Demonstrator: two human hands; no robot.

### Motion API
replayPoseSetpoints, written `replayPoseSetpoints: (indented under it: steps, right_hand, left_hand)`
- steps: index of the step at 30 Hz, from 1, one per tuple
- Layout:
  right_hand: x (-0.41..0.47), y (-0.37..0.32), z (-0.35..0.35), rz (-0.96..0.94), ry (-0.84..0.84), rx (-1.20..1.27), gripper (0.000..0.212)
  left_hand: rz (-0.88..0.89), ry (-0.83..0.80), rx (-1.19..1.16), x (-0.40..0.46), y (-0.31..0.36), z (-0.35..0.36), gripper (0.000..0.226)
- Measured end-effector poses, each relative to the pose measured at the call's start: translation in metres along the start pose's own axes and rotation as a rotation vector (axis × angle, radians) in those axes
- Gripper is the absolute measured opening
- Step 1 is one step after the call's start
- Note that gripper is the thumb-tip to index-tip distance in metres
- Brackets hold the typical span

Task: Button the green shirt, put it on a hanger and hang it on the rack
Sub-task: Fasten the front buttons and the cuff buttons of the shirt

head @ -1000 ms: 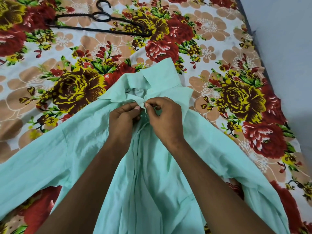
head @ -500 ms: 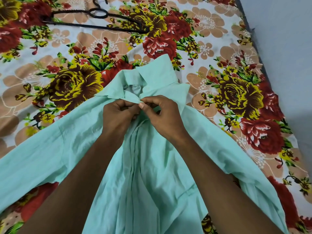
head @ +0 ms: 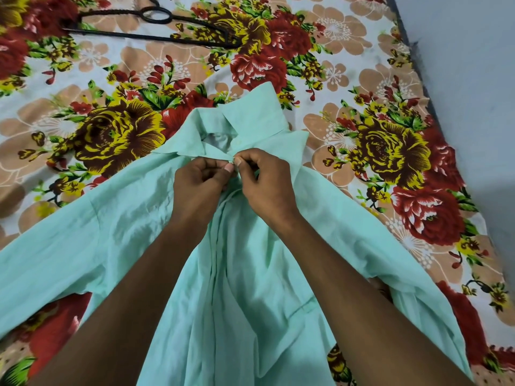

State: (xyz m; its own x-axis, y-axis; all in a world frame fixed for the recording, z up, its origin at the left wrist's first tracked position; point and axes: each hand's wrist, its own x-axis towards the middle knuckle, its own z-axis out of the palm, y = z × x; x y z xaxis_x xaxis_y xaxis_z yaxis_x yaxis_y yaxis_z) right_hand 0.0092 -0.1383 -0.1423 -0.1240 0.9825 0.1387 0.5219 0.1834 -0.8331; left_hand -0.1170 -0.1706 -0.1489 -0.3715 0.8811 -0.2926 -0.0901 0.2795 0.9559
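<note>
Room: your black wire hanger (head: pixel 156 29) lay well apart on the floral bedsheet (head: pixel 362 79).
Shirt: your left hand (head: pixel 200 182) and right hand (head: pixel 264 182) pinched the wrinkled mint-green cotton shirt (head: pixel 125 232) below its collar.

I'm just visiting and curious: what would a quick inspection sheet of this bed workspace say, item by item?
Surface: floral bedsheet covering the bed, mostly flat.
Job's things: green shirt spread front-up, collar away from the person; placket below the hands looks closed, though no buttons can be made out. Black hanger lies flat beyond the shirt, untouched. Rack: not seen.
Clutter: nothing seen.
Grippers: left hand and right hand pinch the shirt front just below the collar, thumbs nearly meeting.
Cables: nothing seen.
Surroundings: plain grey wall along the bed's right edge.
</note>
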Motion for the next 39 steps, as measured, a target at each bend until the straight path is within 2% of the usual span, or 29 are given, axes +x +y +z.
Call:
replayPoseSetpoints:
  steps: [10,15,18,22,26,29,32,34,39]
  right_hand:
    - [-0.006,-0.005,0.002,0.004,0.009,-0.004,0.015]
    - [-0.007,-0.013,0.003,0.036,0.052,-0.032,0.012]
    - [-0.006,-0.019,0.005,0.105,0.095,-0.016,0.012]
    - [-0.006,-0.02,0.007,0.299,0.121,0.121,0.018]
    - [-0.005,-0.014,0.003,0.455,0.045,0.196,0.012]
    - [-0.007,-0.013,-0.004,0.293,-0.006,0.059,0.009]
    - [-0.009,-0.012,-0.011,0.058,-0.083,-0.177,0.012]
    - [-0.008,-0.011,-0.013,-0.017,-0.076,-0.311,0.015]
    - [-0.009,-0.019,-0.016,0.076,-0.081,-0.44,0.02]
  left_hand:
    - [0.136,0.106,0.264,-0.01,0.001,0.003,0.01]
    - [0.106,0.176,0.199,-0.012,0.004,0.008,0.01]
    - [0.094,0.196,0.192,-0.012,0.006,0.013,0.012]
    - [0.067,0.208,0.143,-0.015,0.006,0.02,0.01]
    - [-0.155,0.216,-0.159,-0.019,0.006,0.025,0.014]
    - [-0.342,0.199,-0.324,-0.017,0.013,0.027,0.012]
    - [-0.475,0.153,-0.308,-0.007,0.02,0.023,0.006]
    - [-0.522,0.096,-0.29,-0.002,0.024,0.02,0.002]
    - [-0.595,-0.015,-0.214,-0.002,0.027,0.008,0.017]
